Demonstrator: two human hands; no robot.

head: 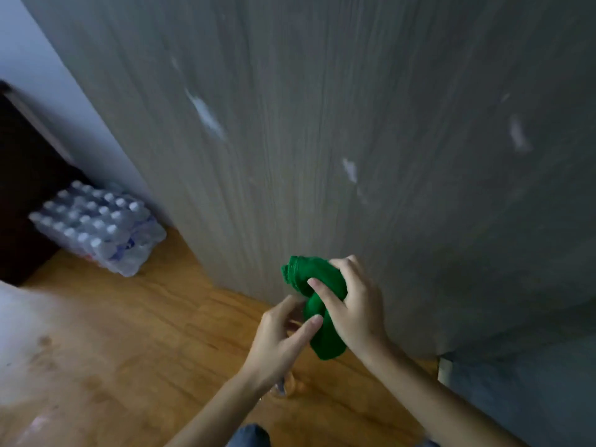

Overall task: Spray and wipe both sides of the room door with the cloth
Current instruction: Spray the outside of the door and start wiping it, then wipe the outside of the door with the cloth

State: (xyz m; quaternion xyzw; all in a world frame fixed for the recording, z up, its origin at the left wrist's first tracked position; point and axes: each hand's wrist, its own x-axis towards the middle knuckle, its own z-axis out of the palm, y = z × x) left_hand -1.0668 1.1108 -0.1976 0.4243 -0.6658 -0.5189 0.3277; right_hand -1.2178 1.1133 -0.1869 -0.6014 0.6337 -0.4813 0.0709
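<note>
The grey wood-grain door (322, 124) fills most of the view, with a few white streaks of spray (206, 114) on it. My right hand (354, 304) grips a bunched green cloth (319, 304) low in front of the door. My left hand (280, 340) is curled just left of the cloth, its forefinger touching it. A clear bottle (281, 387), blurred and mostly hidden, pokes out under the left wrist and seems held in that hand.
A shrink-wrapped pack of water bottles (96, 224) lies on the wooden floor (145, 333) at the left, beside dark furniture (22, 188). A pale wall (42, 59) runs behind the door's left edge. A grey surface (516, 391) rises at the lower right.
</note>
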